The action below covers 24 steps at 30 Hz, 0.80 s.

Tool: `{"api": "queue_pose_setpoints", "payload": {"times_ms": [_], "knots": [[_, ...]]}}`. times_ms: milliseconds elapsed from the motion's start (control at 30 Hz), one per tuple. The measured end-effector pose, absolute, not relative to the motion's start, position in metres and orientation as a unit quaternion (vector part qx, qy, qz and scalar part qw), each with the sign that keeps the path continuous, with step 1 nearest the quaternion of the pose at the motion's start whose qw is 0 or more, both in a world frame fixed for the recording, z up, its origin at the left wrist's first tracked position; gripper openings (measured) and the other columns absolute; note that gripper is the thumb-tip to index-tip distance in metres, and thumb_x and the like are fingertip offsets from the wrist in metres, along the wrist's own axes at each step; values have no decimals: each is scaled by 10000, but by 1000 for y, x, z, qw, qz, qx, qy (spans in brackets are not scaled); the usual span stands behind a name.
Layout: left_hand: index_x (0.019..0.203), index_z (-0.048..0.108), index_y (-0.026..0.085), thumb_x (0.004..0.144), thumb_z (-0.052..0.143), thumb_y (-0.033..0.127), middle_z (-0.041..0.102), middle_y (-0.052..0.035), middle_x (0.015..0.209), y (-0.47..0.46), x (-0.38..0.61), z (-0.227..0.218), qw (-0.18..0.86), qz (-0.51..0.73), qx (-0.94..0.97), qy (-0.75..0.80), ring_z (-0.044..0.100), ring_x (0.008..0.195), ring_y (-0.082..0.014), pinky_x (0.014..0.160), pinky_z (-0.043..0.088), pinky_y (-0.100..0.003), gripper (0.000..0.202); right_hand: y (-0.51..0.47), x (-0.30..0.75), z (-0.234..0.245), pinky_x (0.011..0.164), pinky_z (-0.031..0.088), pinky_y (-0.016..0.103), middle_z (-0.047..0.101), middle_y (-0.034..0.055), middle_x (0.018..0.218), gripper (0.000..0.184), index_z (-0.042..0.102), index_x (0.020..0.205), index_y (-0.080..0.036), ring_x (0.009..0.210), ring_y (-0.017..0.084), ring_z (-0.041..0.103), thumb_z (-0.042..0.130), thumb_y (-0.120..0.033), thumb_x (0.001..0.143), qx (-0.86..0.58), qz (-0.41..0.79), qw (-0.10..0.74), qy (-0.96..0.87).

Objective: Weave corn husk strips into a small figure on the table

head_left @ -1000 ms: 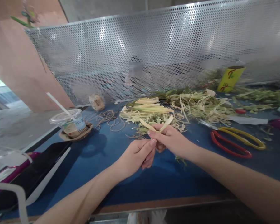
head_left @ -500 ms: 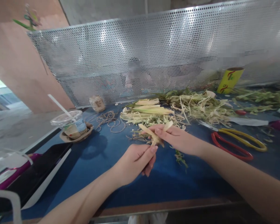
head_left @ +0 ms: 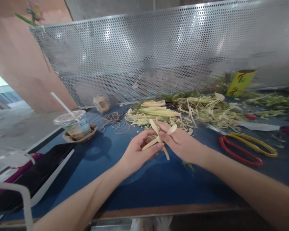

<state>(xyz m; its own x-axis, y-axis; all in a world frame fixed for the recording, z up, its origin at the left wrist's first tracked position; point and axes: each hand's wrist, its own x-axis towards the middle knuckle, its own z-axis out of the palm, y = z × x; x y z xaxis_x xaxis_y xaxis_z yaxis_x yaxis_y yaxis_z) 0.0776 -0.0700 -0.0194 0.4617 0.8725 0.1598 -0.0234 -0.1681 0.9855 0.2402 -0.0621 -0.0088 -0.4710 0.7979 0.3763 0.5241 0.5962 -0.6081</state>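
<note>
Two pale yellow leaf strips (head_left: 155,126) cross each other in an X between my hands, above the blue table. My left hand (head_left: 141,149) pinches the crossing from the left, thumb on top, with one strip's end lying over its fingers. From the right, my right hand (head_left: 179,139) presses its thumb near the same crossing, and a rounded strip end sticks up beside it. The fingertips behind the strips are partly hidden. Just beyond the hands lies a pile of pale strips (head_left: 156,111) and small clippings. A green sprig (head_left: 188,165) shows under my right wrist.
Red and yellow handled scissors (head_left: 248,149) and a white-bladed knife (head_left: 258,125) lie at right. Shredded green leaves (head_left: 207,107) and a yellow tube (head_left: 240,82) stand behind. At left are a lidded cup (head_left: 78,125), twine (head_left: 112,122) and a black tray-like object (head_left: 36,179). A perforated metal screen (head_left: 135,48) closes the back.
My left hand has shifted up and turned, bringing its fingers behind the strips. The strips now form a clearer X, one end pointing down toward me. The view has tilted slightly.
</note>
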Motion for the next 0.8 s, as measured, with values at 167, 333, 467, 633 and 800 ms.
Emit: {"api": "queue_pose_setpoints", "payload": {"times_ms": [167,333,467,633,800], "knots": [[999,480,175,782,554,243,597,-17,709,-65,73,-22,590,404,637,289,545,626,-117,462,402,-194,239,-63,246,-8,550,352,231,585,8,683,293,496,809,-194,595,131,515,325,-422,877,-461,136,266,-836],[962,525,147,710,627,262,630,-77,839,-60,69,-23,698,328,594,230,590,783,-171,537,414,-212,295,-64,251,-6,488,279,211,528,-17,530,407,517,577,-178,491,85,448,364,-422,864,-440,148,221,-858],[830,495,150,669,674,169,642,-9,677,-61,72,-25,675,354,581,285,616,634,-123,568,461,-220,242,-62,245,0,462,299,211,551,-8,512,435,565,548,-172,458,79,467,377,-405,863,-422,272,205,-840],[782,486,149,710,638,187,668,-15,648,-65,74,-22,636,392,585,315,620,564,-114,562,487,-229,173,-61,237,4,435,309,209,522,-17,497,378,540,534,-174,441,76,440,441,-367,844,-350,390,283,-803],[778,503,154,711,635,172,662,-5,613,-67,73,-18,666,391,551,316,598,534,-91,408,366,-132,150,-64,236,1,393,253,217,372,-34,430,399,521,509,-160,403,66,328,421,-353,844,-356,423,306,-775]]}}
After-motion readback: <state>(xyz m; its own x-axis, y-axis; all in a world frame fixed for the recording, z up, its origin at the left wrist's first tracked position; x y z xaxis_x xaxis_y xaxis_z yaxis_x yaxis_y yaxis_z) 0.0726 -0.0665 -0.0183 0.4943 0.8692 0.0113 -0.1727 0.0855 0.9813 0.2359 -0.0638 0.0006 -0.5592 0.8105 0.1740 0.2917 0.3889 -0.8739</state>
